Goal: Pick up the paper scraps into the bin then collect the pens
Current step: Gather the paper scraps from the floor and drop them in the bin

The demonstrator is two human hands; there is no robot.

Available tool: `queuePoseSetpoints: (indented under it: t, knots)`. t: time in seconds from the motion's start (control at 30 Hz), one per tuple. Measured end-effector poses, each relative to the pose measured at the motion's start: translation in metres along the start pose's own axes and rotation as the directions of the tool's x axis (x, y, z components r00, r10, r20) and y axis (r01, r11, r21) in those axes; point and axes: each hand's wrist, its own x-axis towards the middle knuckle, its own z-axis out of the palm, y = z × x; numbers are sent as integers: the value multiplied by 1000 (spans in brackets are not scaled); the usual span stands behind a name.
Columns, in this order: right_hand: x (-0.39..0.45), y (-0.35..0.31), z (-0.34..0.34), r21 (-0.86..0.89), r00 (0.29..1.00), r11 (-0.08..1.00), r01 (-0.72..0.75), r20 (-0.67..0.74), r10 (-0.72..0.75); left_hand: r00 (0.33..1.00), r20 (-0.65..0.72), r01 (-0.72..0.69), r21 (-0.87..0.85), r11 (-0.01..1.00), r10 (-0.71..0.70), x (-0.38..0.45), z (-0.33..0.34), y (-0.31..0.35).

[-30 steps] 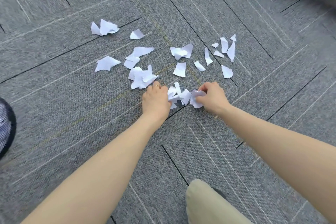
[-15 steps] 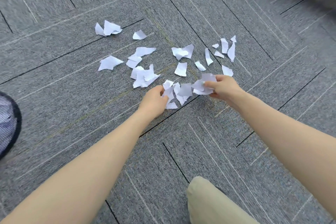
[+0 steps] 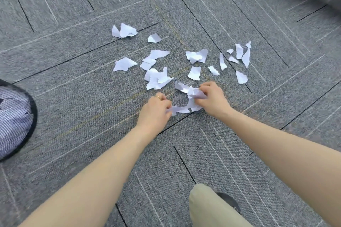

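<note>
Head view: both hands work low on the grey carpeted floor (image 3: 73, 116). The left hand (image 3: 155, 110) curls its fingers round a few white paper scraps (image 3: 180, 109), pinching them against the carpet; a ring shows on one finger. The right hand (image 3: 212, 99) grips a crumpled bunch of scraps (image 3: 190, 92) just beside the left. More loose scraps (image 3: 156, 79) lie scattered on the floor beyond the hands, toward its far side, some overlapping, others apart. A black mesh bin (image 3: 16, 120) stands at the left edge of the floor, well apart from the scraps. A knee in beige trousers (image 3: 208, 208) shows at the near edge.
</note>
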Motion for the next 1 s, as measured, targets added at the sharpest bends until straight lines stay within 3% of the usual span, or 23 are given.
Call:
queuePoseSetpoints:
  t: [0.33, 0.47, 0.6, 0.8, 0.93, 1.0]
  knots:
    - [-5, -4, 12, 6, 998, 999, -33, -61, 33, 998, -31, -48, -17, 999, 47, -4, 9, -1]
    - [0, -11, 8, 72, 994, 992, -101, -41, 105, 999, -24, 29, -66, 997, -31, -2, 8, 5]
    - [1, -14, 8, 79, 996, 993, -89, -4, 90, 990, 71, 133, -118, 984, -125, 6, 5, 3]
    - [-1, -10, 7, 108, 996, 990, -93, 28, 90, 987, 87, 142, -77, 987, -135, 9, 4, 4]
    - [0, -7, 9, 116, 997, 990, -81, 25, 79, 990, 140, 53, -212, 976, -23, 13, -5, 17]
    - [-1, -6, 8, 104, 998, 993, -64, 13, 63, 987, 129, -71, -170, 983, 94, 16, -6, 24]
